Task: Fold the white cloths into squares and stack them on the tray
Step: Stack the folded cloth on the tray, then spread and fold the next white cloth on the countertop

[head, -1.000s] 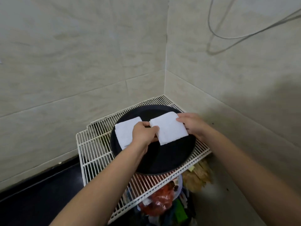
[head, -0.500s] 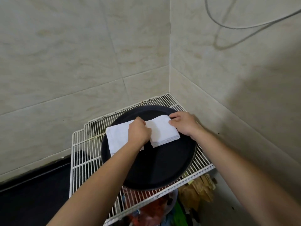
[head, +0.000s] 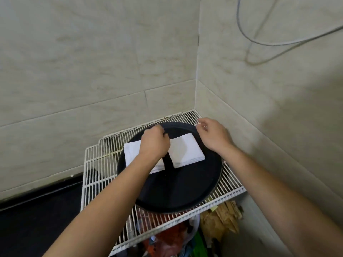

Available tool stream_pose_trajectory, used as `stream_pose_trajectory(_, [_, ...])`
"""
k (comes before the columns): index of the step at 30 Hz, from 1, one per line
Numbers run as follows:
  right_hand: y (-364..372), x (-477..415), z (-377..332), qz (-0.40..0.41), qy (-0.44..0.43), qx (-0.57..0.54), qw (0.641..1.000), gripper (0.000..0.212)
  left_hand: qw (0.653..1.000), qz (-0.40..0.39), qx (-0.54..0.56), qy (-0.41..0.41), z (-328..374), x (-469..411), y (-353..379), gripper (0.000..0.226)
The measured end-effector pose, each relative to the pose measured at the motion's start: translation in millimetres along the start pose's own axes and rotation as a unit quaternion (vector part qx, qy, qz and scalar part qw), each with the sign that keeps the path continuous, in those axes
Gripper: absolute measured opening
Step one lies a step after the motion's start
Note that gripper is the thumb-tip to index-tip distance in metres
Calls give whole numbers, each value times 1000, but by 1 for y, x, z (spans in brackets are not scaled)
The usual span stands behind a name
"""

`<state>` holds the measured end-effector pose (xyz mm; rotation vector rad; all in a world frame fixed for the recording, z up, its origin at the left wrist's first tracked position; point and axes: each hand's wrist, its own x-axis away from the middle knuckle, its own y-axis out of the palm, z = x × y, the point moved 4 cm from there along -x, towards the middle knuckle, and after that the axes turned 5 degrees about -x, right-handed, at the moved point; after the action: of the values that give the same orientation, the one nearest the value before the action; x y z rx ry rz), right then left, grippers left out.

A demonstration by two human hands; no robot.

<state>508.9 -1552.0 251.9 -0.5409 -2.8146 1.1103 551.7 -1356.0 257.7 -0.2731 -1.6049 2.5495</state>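
Lying side by side on the far half of the round black tray [head: 176,191], two folded white cloths show as a left cloth [head: 132,152] and a right cloth [head: 185,151], with a narrow strip of bare tray between them. The left hand [head: 155,143] sits over the inner edge of the left cloth, knuckles up and fingers curled downward. Its grip is hidden beneath the hand, so I cannot tell whether it has hold of the cloth. The right hand [head: 213,135] hovers above the tray's far right rim, near the right cloth's far corner, fingers bent with thumb and forefinger close together. Whether that grip holds anything I cannot tell. The tray rests on a white wire rack [head: 96,175] set in a tiled corner. Under the rack are a bag [head: 172,238] with red contents and crumpled brown paper [head: 220,217]. A grey cable [head: 278,42] loops across the right wall.
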Motion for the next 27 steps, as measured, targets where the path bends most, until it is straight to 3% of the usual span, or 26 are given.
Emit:
stream_pose_trajectory(3, [-1, 0, -32, 41, -71, -9, 997, 42, 984, 149, -26, 94, -6, 20, -49, 22])
stream_pose_trajectory(6, [22, 2, -67, 60, -158, 11, 985, 50, 942, 271, -126, 153, -42, 46, -87, 34])
stream_pose_trajectory(9, [84, 18, -115, 24, -247, 78, 966, 58, 940, 232, -243, 66, -120, 76, -110, 55])
stream_pose_trajectory(14, [201, 74, -202, -84, -366, 99, 922, 68, 926, 169, -325, -94, -248, 157, -150, 66])
stream_pose_trajectory(20, [305, 182, -317, -156, -482, 81, 858, 65, 875, 194, -356, -264, -375, 297, -227, 69])
stream_pose_trajectory(27, [410, 336, -438, -169, -574, 66, 799, 72, 807, 250, -378, -379, -497, 474, -307, 77])
